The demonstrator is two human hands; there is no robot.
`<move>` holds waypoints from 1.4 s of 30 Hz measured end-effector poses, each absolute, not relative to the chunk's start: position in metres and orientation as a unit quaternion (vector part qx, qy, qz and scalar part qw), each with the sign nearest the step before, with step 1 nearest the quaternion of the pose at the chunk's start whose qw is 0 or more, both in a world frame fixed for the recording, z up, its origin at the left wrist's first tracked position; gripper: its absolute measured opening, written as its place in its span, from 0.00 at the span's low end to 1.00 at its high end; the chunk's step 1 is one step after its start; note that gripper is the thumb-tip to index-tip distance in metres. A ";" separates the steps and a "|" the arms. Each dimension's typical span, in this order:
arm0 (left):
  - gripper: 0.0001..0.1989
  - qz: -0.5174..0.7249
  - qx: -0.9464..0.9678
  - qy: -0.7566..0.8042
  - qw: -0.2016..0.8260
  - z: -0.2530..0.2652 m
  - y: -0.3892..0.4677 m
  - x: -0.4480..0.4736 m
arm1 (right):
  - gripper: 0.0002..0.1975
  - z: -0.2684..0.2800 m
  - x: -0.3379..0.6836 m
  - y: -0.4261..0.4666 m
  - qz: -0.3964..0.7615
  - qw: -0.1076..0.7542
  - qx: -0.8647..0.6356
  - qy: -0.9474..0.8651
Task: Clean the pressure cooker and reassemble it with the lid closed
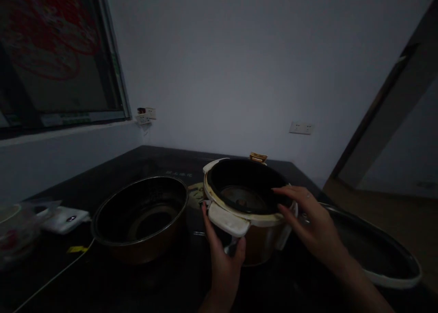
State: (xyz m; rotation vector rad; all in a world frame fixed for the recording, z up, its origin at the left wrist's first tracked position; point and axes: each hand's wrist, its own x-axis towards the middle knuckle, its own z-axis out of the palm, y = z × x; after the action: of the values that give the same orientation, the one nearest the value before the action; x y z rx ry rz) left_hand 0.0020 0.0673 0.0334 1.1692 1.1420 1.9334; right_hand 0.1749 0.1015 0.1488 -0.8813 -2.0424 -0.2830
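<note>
An electric cooker (263, 240) with a brown body and white rim stands on the dark table, its lid off and its dark inside showing. My left hand (224, 265) is at its front, thumb and fingers around the white front handle piece (228, 219). Over the right rim reaches my right hand (313, 226), thumb and forefinger stretched out and apart, with nothing visible between them. Whether those fingertips touch the rim I cannot tell. To the left sits a round inner pot (140, 253), dark inside and brown outside.
At the right lies a large dark round lid (372, 249) with a pale edge. A white device (65, 219) with a cable and a clear plastic bag (17, 235) are at the left. Behind the table (171, 158) rises a wall with a socket (301, 127).
</note>
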 end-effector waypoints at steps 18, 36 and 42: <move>0.49 0.757 0.420 0.416 0.279 0.052 0.068 0.006 | 0.15 0.146 0.217 0.259 0.302 0.335 -0.553 -0.700; 0.31 0.750 0.340 0.425 0.375 0.050 0.112 -0.046 | 0.18 0.142 0.214 0.224 0.211 0.337 -0.592 -0.701; 0.25 0.770 0.322 0.419 0.356 0.043 0.134 -0.048 | 0.23 0.139 0.202 0.202 0.142 0.341 -0.619 -0.693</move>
State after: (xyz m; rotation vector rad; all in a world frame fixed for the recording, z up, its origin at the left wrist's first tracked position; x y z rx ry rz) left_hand -0.0475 0.1345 0.0432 0.8330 1.0835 1.9904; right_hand 0.2015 0.2018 0.1386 -1.6088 -1.8035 0.3687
